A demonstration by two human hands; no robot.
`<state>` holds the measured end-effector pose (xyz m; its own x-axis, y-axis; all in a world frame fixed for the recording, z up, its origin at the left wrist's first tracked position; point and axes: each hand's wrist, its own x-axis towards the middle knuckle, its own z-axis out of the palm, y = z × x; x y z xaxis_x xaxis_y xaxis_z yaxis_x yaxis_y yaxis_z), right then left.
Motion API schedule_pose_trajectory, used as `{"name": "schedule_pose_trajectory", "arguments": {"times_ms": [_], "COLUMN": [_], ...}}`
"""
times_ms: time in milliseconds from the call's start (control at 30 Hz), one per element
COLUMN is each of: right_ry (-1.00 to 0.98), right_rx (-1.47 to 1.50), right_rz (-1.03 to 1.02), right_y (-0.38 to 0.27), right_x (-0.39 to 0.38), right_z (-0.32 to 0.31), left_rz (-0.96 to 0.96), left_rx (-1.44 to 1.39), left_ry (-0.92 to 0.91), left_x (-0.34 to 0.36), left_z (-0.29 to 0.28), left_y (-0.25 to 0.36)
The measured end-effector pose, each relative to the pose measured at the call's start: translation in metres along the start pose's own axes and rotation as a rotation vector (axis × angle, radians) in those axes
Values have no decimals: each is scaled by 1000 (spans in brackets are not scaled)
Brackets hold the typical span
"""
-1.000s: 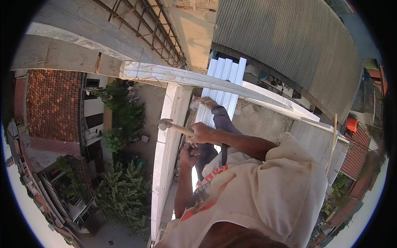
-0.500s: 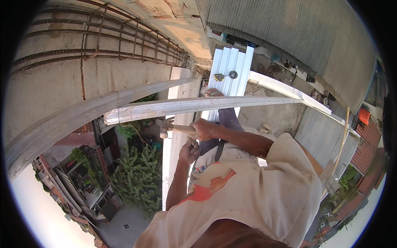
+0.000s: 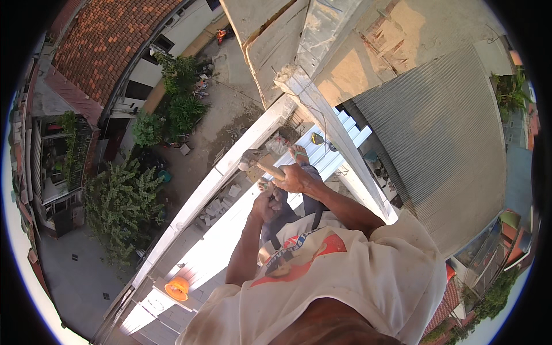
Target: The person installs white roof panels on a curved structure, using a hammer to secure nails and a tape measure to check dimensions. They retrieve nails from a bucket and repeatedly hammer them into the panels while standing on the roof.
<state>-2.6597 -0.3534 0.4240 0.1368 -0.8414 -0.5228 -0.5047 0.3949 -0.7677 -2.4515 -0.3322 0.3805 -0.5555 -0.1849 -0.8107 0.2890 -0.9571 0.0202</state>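
Observation:
My right hand (image 3: 293, 179) is wrapped round the wooden handle of a hammer (image 3: 270, 168). The hammer's head points up and to the left, above a white beam. Just below it is my left hand (image 3: 267, 206), held in front of my legs with its fingers curled in. Whatever may be inside those fingers is hidden. The hammer head touches neither my left hand nor, as far as I can tell, the beam. Beyond my hands my feet (image 3: 298, 154) rest high above the ground, one by a pale ribbed metal sheet (image 3: 348, 135).
A yellow-and-black tape measure (image 3: 317, 138) and a round black object (image 3: 332, 147) lie on the ribbed sheet. A long whitish beam (image 3: 215, 175) runs along my left, above a drop to a yard. Another beam (image 3: 339, 135) slants past on the right. An orange round container (image 3: 177, 288) stands lower left.
My view has swung to the left, bringing the yard and orange container into sight, while the rebar has left the picture. My right hand still grips the hammer; my left hand stays curled below it.

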Motion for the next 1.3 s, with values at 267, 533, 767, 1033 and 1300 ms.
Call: {"name": "schedule_pose_trajectory", "arguments": {"times_ms": [267,533,767,1033,1300], "right_ry": [-20,4,73,-25,-316], "right_rx": [-206,-125,-189,-770,-1416], "right_rz": [0,256,256,181,189], "right_y": [14,45,51,120,186], "right_x": [35,148,377,585,660], "right_z": [33,68,54,42,44], "left_rz": [211,379,1188,1293,1384], "left_rx": [35,-14,737,1147,1286], "left_ry": [-11,136,626,625,613], "left_x": [31,135,256,356,414], "left_z": [-32,-99,-103,-58,-48], "left_y": [10,37,113,180,184]}}
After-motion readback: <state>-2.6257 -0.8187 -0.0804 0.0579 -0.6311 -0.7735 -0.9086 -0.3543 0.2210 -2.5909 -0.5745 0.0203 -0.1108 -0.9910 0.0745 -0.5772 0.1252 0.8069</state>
